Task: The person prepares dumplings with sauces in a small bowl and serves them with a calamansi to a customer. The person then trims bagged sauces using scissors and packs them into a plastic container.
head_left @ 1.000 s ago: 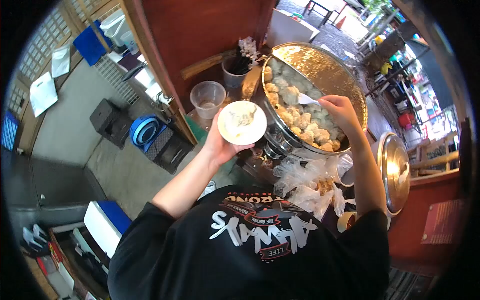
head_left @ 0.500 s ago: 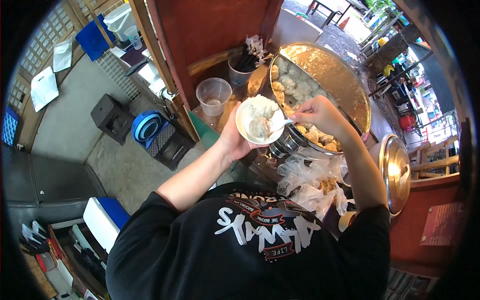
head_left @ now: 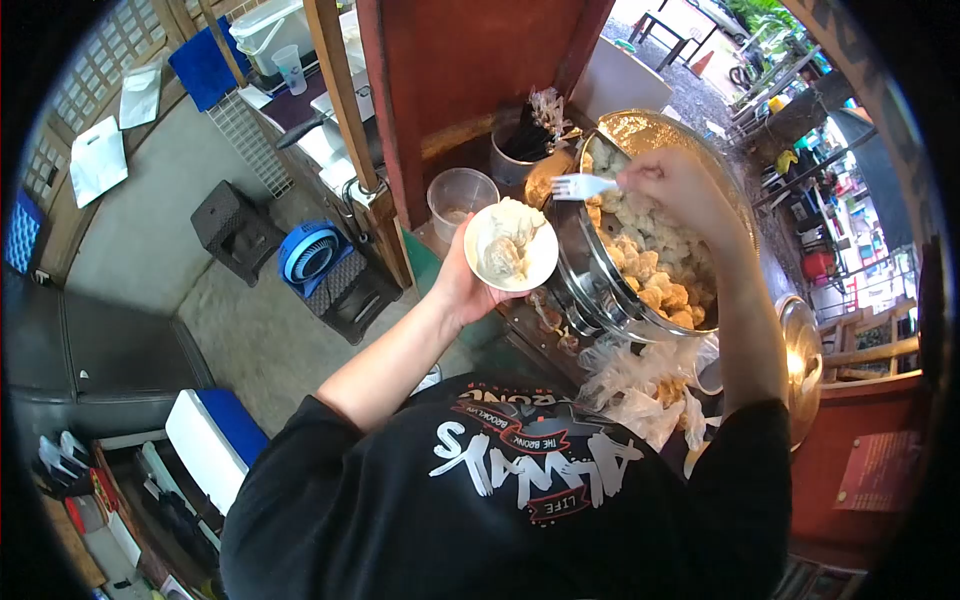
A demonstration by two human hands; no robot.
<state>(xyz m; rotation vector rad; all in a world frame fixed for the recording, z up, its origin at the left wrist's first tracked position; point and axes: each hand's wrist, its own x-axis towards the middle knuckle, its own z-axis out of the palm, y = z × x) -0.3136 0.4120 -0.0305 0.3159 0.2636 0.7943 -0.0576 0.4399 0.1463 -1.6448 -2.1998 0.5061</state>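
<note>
My left hand [head_left: 462, 283] is wrapped round a small white bowl [head_left: 543, 253] from its left and lower side. Pale dumplings [head_left: 508, 240] fill part of the bowl. My right hand [head_left: 668, 185] pinches the handle of a white plastic fork [head_left: 583, 186], its tines pointing left, apart from the bowl. Beneath that hand is a round metal steamer [head_left: 612, 318], with pale dumplings [head_left: 640, 213] on its far side and golden-brown fried dumplings [head_left: 655, 285] along the near side. My right hand and forearm hide part of the steamer's contents.
A clear plastic tub [head_left: 458, 190] and a container of wrapped utensils [head_left: 516, 142] stand behind the bowl. Plastic bags [head_left: 640, 385] lie in front of the steamer, near a metal lid [head_left: 797, 365]. A blue fan [head_left: 310, 252] sits on a black stool [head_left: 350, 300] at left.
The fork has come out of the bowl and risen up and right with my right hand over the steamer. My left hand still holds the bowl. The view has shifted slightly.
</note>
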